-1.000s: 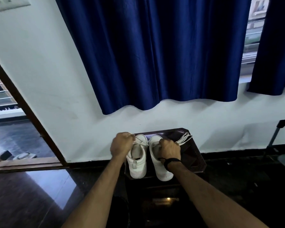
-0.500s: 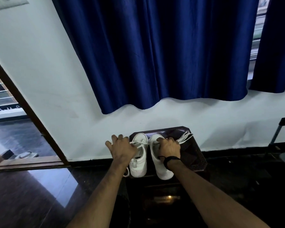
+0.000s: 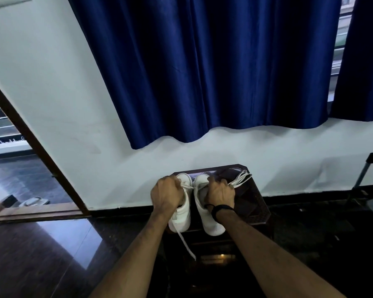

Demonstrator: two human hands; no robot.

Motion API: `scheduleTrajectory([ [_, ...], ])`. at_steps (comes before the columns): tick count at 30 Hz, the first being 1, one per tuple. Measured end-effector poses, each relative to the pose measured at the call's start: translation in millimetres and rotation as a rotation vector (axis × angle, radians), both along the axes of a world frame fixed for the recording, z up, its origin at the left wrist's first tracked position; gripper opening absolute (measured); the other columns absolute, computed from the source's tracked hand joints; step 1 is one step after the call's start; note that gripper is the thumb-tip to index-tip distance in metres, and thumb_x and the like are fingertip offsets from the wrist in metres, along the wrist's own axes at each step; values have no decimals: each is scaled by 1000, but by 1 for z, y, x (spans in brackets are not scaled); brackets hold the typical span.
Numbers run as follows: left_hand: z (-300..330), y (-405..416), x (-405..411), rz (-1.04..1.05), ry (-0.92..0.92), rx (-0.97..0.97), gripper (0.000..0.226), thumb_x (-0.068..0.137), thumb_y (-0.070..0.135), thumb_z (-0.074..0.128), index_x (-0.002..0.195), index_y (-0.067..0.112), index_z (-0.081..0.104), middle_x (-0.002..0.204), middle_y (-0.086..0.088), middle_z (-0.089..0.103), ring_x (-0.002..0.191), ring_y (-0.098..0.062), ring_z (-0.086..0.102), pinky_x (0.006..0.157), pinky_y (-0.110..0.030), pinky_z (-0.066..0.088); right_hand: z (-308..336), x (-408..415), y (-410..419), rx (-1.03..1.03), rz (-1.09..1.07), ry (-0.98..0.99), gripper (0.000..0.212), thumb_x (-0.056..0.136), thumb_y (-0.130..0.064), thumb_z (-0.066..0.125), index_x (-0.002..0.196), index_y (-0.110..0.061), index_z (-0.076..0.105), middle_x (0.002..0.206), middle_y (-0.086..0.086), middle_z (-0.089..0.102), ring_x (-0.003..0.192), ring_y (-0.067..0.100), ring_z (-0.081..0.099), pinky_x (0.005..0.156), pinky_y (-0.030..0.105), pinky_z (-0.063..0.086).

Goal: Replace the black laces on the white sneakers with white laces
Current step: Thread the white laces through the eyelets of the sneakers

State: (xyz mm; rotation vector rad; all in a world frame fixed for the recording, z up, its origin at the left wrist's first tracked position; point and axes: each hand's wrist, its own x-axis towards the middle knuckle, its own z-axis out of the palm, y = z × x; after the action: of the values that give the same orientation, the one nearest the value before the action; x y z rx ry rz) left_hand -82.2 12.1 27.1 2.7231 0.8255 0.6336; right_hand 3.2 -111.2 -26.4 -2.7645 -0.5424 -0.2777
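Plainly, no brand mark or label can be read on either shoe; the only writing in sight is a dark scrawl on a white ledge [image 3: 8, 141] outside the doorway at far left, too small to make out.

Two white sneakers stand side by side on a small dark table [image 3: 259, 208] against the white wall, below a blue curtain [image 3: 213, 67]. Their long axes run from the wall toward the camera, and the rounded ends nearest the camera overhang the table's front edge. The left sneaker [image 3: 182, 214] and right sneaker [image 3: 209, 220] lie roughly parallel, just beside each other.

The left hand [image 3: 166, 195] is curled into a fist over the left sneaker's opening and grips a white lace [image 3: 186, 241]; a taut piece shows at its knuckles, and a loose end trails down past the sneaker's near end and hangs below the table edge. The right hand [image 3: 220, 193], with a dark band [image 3: 221, 209] at the wrist, has its fingers curled down onto the right sneaker's opening; whether they pinch a lace there cannot be told. A loose bundle of white laces [image 3: 241, 178] lies on the table just beside this hand, toward the wall.
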Motion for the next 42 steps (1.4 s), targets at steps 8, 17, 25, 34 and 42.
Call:
scheduleTrajectory([
  [8, 2, 8, -6, 92, 175, -395, 36, 69, 40, 56, 89, 13, 67, 89, -2, 69, 94, -29, 65, 88, -37, 52, -3, 3, 5, 63, -27, 22, 37, 87, -25, 46, 123, -16, 49, 113, 7, 63, 115, 25, 52, 90, 37, 39],
  [17, -10, 27, 20, -178, 256, -173, 39, 82, 24, 55, 120, 28, 64, 125, -3, 62, 117, -25, 57, 96, -36, 48, -12, 2, 11, 89, -72, -36, 26, 74, -12, 63, 99, -13, 65, 83, 8, 69, 90, 29, 63, 72, 37, 46],
  [25, -5, 20, 42, -126, 340, 74, 29, 82, 37, 60, 104, 21, 70, 113, -6, 67, 108, -28, 61, 90, -33, 47, -21, 10, 14, 103, -109, -69, 22, 67, -17, 68, 89, -16, 66, 78, 3, 69, 83, 26, 64, 69, 35, 46],
  [34, 90, 32, 16, -147, 126, -1065, 25, 87, 37, 67, 73, 17, 61, 64, 0, 66, 40, -6, 34, 42, -18, 25, -18, 7, 6, 252, 34, -38, 25, 86, -43, 47, 96, -25, 62, 102, -3, 66, 100, 24, 54, 82, 38, 37],
  [42, 75, 13, 24, -108, -359, -1496, 12, 96, 7, 53, 91, 5, 63, 67, -5, 72, 56, -11, 53, 49, -17, 46, 61, -33, 16, 1126, 610, 777, 41, 101, -33, 44, 68, -21, 64, 67, -5, 64, 64, 5, 57, 68, 19, 43],
])
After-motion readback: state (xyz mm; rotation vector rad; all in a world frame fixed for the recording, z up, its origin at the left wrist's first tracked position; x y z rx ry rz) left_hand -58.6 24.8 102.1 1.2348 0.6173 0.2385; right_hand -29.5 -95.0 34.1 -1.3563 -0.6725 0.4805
